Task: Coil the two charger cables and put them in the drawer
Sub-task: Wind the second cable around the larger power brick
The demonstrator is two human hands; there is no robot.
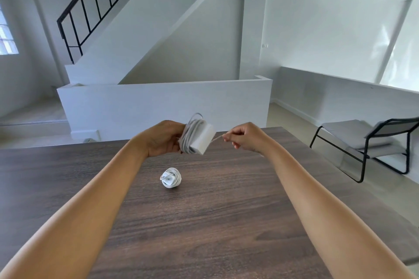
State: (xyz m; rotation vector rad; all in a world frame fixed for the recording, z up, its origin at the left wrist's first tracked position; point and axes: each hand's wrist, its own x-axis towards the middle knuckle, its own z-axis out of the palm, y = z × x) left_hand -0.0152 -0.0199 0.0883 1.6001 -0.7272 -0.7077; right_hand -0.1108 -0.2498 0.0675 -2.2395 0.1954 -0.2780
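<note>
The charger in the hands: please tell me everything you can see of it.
The charger is a white, square, plastic-looking block with a thin pale cable wound many times around it; one loop sticks out at the top. It is held in the air above the far part of the table, tilted. The left hand grips it by the wound side. The right hand pinches the free cable end, pulled taut from the block. Nothing else touches it.

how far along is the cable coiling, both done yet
One is done: the small coiled charger lies wound on the table. The left hand holds the second charger, mostly wrapped, while the right hand pinches its taut cable end. No drawer in view; both need stowing.
</note>
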